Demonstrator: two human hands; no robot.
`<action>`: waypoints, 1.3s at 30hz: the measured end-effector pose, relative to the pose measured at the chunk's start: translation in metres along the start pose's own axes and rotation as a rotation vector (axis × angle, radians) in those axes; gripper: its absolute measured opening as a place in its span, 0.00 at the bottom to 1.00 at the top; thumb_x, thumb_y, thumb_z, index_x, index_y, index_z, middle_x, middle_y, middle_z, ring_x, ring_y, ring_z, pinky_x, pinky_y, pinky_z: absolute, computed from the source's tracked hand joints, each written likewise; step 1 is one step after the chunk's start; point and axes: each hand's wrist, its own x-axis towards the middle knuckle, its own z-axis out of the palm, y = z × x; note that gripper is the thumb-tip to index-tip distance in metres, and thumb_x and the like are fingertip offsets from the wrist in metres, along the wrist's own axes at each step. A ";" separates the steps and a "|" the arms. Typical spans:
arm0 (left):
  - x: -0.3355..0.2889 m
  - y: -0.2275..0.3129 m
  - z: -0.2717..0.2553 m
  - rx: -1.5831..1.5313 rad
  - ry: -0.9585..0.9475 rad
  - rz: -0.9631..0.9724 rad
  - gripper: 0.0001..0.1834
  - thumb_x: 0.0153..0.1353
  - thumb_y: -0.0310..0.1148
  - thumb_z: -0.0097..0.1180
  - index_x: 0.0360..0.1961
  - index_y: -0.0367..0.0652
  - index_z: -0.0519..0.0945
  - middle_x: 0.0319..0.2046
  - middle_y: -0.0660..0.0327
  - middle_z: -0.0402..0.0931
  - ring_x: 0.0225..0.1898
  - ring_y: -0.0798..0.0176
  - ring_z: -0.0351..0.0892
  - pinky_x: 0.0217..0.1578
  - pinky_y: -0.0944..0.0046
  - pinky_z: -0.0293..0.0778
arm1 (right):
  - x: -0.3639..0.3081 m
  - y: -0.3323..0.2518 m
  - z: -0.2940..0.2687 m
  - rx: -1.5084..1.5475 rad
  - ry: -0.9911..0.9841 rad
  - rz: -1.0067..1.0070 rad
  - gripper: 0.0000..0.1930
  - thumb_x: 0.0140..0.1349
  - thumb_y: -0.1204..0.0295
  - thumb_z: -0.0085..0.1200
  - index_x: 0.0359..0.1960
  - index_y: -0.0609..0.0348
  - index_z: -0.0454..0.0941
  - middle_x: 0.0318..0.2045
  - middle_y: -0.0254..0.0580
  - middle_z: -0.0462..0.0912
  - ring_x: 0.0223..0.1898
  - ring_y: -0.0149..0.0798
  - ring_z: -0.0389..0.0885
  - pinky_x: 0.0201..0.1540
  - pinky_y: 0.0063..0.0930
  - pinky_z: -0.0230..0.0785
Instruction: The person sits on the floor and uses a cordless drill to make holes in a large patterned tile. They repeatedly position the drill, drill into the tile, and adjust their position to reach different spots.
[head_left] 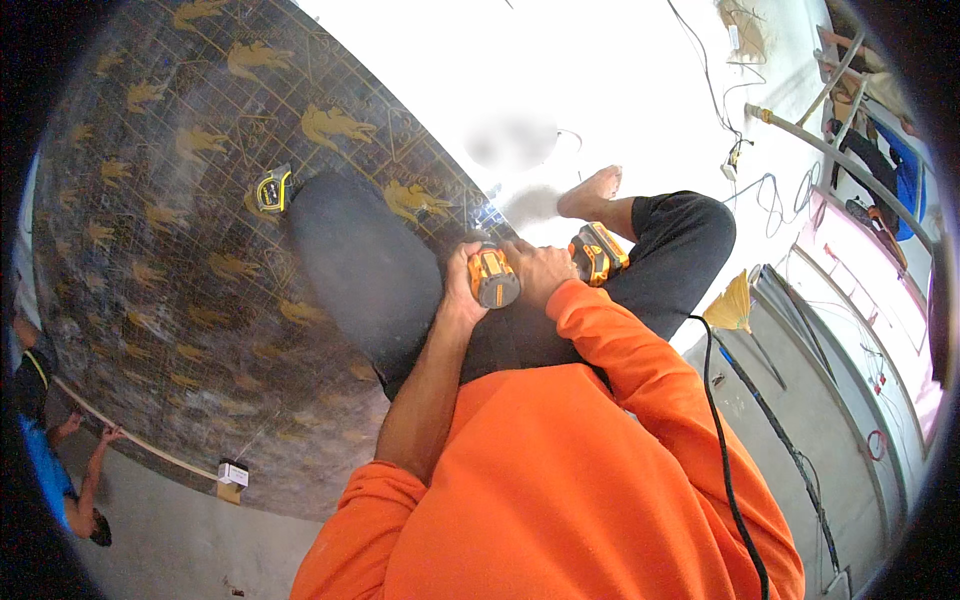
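Blown-out central glare, dark distorted edges

- Drill (492,277) — hard plastic shell, by the look from here
- Dark board (180,250) — smooth, scuffed, faintly glossy
- Sweatshirt (560,480) and trousers (365,270): soft matt cloth
- Tape measure (271,190): smooth plastic case
- Broom (732,303): rough, straw-like bristles

This looks like a building site, or a room being fitted out. A large dark printed board (215,350) fills one side, with a tape measure (273,190) lying on it and an orange-and-black power tool (494,282) close by. Loose cables (772,190), a long pole (800,134) and a yellow broom (731,303) sit around.
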 end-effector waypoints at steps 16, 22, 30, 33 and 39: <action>0.005 -0.001 -0.006 0.040 -0.019 0.003 0.13 0.59 0.42 0.53 0.35 0.43 0.77 0.30 0.59 0.79 0.32 0.56 0.82 0.38 0.55 0.81 | 0.001 0.003 -0.003 -0.016 -0.034 0.000 0.22 0.55 0.64 0.56 0.51 0.54 0.71 0.40 0.47 0.84 0.35 0.54 0.86 0.37 0.48 0.77; 0.006 -0.004 -0.006 0.022 -0.037 0.030 0.13 0.58 0.42 0.54 0.36 0.44 0.77 0.32 0.58 0.79 0.34 0.56 0.81 0.38 0.54 0.80 | -0.001 0.003 -0.007 -0.010 -0.037 -0.011 0.18 0.58 0.65 0.54 0.49 0.54 0.73 0.42 0.48 0.83 0.36 0.54 0.86 0.38 0.48 0.78; 0.005 -0.005 -0.003 -0.026 0.033 0.004 0.13 0.60 0.41 0.51 0.36 0.42 0.77 0.32 0.58 0.79 0.33 0.56 0.81 0.39 0.55 0.80 | 0.003 0.009 0.003 0.020 -0.050 -0.013 0.23 0.55 0.63 0.56 0.52 0.55 0.70 0.43 0.50 0.83 0.33 0.55 0.85 0.36 0.49 0.77; 0.004 -0.004 -0.001 -0.014 0.025 0.018 0.13 0.61 0.41 0.50 0.37 0.42 0.77 0.32 0.58 0.80 0.33 0.55 0.81 0.39 0.54 0.80 | 0.003 0.008 0.003 0.025 -0.003 0.000 0.22 0.56 0.63 0.55 0.52 0.55 0.70 0.40 0.51 0.84 0.33 0.55 0.85 0.35 0.49 0.76; 0.003 -0.005 -0.001 -0.011 0.084 -0.006 0.13 0.60 0.41 0.51 0.37 0.42 0.76 0.32 0.58 0.79 0.33 0.55 0.81 0.39 0.53 0.80 | 0.004 0.005 -0.005 -0.031 -0.178 0.039 0.21 0.56 0.63 0.56 0.51 0.56 0.71 0.42 0.49 0.83 0.33 0.55 0.85 0.34 0.49 0.76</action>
